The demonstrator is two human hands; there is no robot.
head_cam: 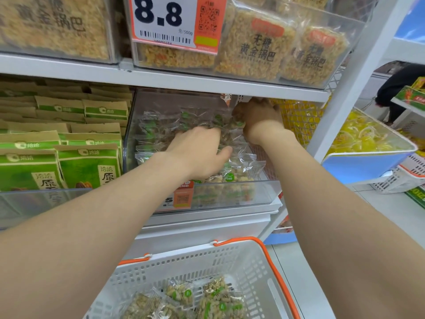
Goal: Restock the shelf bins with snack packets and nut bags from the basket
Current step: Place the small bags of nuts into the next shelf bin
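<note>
Many snack packets [236, 174] fill a clear bin [264, 194] on the middle shelf [184, 85]. The left hand [197, 153] lies palm-down on them, fingers straight and close together, thumb held apart. The right hand [257, 118] is at the bin's back right corner; whether its fingers grip anything cannot be told. Further packets [207, 298] lie in the white basket [184, 263] below. Green nut bags [87, 164] stand in the bin to the left. A price tag [165, 19] reading 8.8 hangs above.
</note>
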